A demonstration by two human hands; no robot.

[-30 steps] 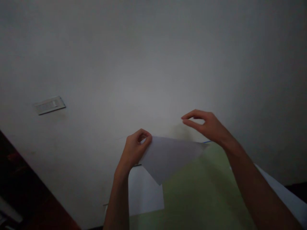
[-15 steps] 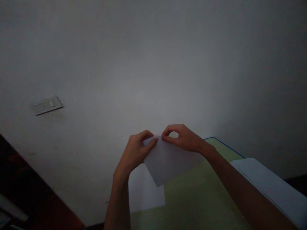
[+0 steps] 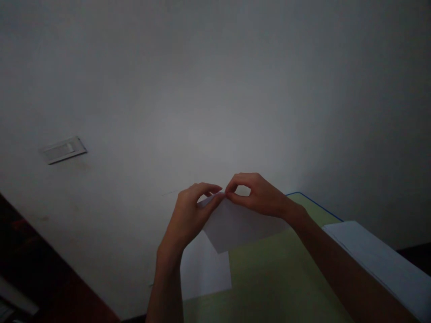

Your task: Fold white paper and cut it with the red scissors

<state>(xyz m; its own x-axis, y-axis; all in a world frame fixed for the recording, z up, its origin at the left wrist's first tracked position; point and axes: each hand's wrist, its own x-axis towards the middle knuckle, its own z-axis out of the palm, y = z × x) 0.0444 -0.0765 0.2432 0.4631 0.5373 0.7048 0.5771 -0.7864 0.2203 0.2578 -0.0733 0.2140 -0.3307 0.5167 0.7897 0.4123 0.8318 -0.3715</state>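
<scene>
Whitish paper (image 3: pixel 249 229) hung from the hands, raised over the counter (image 3: pixel 279 278). The right hand (image 3: pixel 261 195) had come across from well apart and pinched the top edge, its fingertips meeting the thumb of the left hand (image 3: pixel 190 211); whether the left gripped could not be told. Both hands thus shared one spot, leaving the lower corner loose. Below, a second sheet (image 3: pixel 207 273) lay beside the left forearm, and a stack (image 3: pixel 380 255) lay past the right. Green surface showed between them; the wall (image 3: pixel 215 98) beyond the blue rim (image 3: pixel 321 206) seemed to limit forward movement.
</scene>
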